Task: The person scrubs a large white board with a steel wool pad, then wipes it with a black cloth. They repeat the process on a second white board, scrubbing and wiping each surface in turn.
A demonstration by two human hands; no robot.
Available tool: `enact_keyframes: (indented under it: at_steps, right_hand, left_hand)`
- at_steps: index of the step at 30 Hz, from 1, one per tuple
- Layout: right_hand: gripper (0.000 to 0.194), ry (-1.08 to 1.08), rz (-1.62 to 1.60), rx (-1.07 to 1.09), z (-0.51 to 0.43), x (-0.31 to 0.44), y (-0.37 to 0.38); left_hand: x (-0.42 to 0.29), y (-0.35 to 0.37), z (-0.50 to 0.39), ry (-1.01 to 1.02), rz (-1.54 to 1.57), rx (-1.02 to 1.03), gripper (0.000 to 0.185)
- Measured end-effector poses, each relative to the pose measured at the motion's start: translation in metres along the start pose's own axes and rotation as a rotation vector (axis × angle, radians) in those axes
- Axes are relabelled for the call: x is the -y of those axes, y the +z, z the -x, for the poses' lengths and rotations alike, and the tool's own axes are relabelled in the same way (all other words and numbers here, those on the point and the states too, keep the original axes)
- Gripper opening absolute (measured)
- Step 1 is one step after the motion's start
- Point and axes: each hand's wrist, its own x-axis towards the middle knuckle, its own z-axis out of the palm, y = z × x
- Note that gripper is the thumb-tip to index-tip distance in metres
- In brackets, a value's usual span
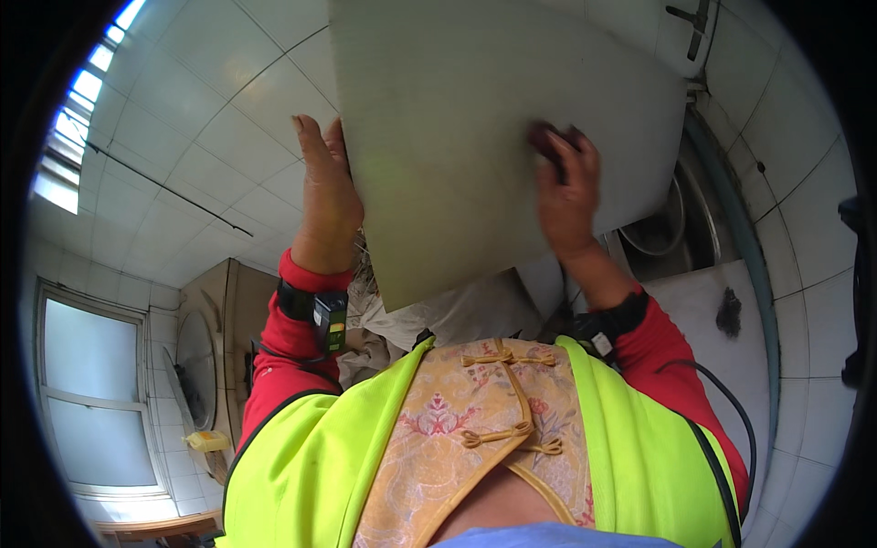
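Before me a large, flat, pale grey panel (445, 151) stands tilted, filling the upper middle of the view. My left hand (325, 192) holds the panel at its left edge, with the palm against the edge, the thumb raised and the other fingers partly hidden. Over the panel's right half, my right hand (572, 195) is blurred and grips a dark reddish pad or cloth (545, 140) against the surface. Whether the pad is a sponge or folded cloth cannot be told.
To the right are a metal sink (702, 226) with a pale hose (675, 229) and a white worktop (699, 322) with a dark patch. Crumpled whitish sheeting (452, 305) lies under the panel. A yellow bottle (207, 440) and a window (99, 390) are at lower left.
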Motion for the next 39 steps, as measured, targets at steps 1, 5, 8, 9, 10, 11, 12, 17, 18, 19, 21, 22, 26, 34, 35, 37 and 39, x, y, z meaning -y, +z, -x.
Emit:
enact_keyframes:
  at_steps: [1, 5, 8, 9, 10, 11, 12, 17, 18, 19, 21, 22, 26, 34, 35, 37, 39]
  right_hand:
    - [0.039, -0.112, -0.016, 0.024, 0.000, 0.015, 0.012]
    - [0.039, -0.582, -0.018, 0.166, -0.001, 0.064, 0.040]
    - [0.034, -0.641, 0.011, 0.101, -0.006, 0.043, 0.038]
    - [0.032, -0.563, 0.097, 0.095, -0.011, 0.019, 0.036]
    - [0.030, -0.479, 0.204, 0.133, -0.014, -0.013, 0.033]
    - [0.028, -0.372, 0.274, 0.115, -0.018, -0.052, 0.028]
    - [0.031, -0.296, 0.479, 0.050, -0.011, -0.091, 0.017]
    - [0.029, 0.385, 0.719, 0.087, 0.015, -0.234, -0.047]
    - [0.029, 0.417, 0.632, 0.138, 0.014, -0.233, -0.052]
    - [0.029, 0.536, 0.566, 0.192, 0.010, -0.222, -0.053]
    - [0.026, 0.264, 0.309, -0.183, -0.002, -0.167, -0.031]
    - [0.027, 0.025, 0.225, -0.139, -0.011, -0.133, -0.014]
    - [0.021, -0.499, -0.056, -0.011, -0.029, 0.002, 0.052]
    - [0.020, -0.218, 0.374, -0.216, -0.074, -0.109, 0.024]
    - [0.027, -0.093, 0.467, -0.208, -0.067, -0.152, 0.009]
    - [0.029, 0.164, 0.701, -0.224, -0.042, -0.229, -0.019]
    - [0.028, 0.411, 0.914, 0.073, -0.020, -0.288, -0.047]
  left_hand:
    - [0.000, 0.002, 0.000, 0.013, -0.013, -0.022, 0.087]
    - [-0.005, 0.008, 0.000, 0.013, -0.035, -0.061, 0.088]
    - [-0.009, 0.010, 0.004, -0.017, -0.003, -0.036, 0.088]
    - [-0.009, 0.010, 0.005, -0.003, -0.017, -0.005, 0.087]
    - [-0.010, 0.011, 0.005, -0.002, -0.028, -0.015, 0.087]
    - [-0.010, 0.011, 0.006, 0.013, -0.045, -0.006, 0.087]
    - [-0.010, 0.012, 0.005, 0.010, -0.045, -0.046, 0.086]
    - [-0.006, 0.011, -0.003, 0.029, -0.074, -0.069, 0.083]
    - [-0.005, 0.011, -0.004, 0.023, -0.071, -0.127, 0.082]
    - [-0.005, 0.010, -0.007, 0.029, -0.077, -0.172, 0.081]
    - [-0.005, 0.010, -0.010, 0.030, -0.082, -0.169, 0.080]
    - [-0.006, 0.010, -0.011, 0.032, -0.080, -0.123, 0.080]
    - [-0.009, 0.016, -0.004, 0.026, -0.083, -0.105, 0.078]
    - [-0.008, 0.018, 0.004, 0.102, -0.109, -0.119, 0.076]
    - [-0.008, 0.017, 0.003, 0.093, -0.102, -0.110, 0.076]
    - [-0.007, 0.013, 0.003, 0.103, -0.096, -0.082, 0.076]
    - [-0.007, 0.009, 0.001, 0.074, -0.100, -0.087, 0.076]
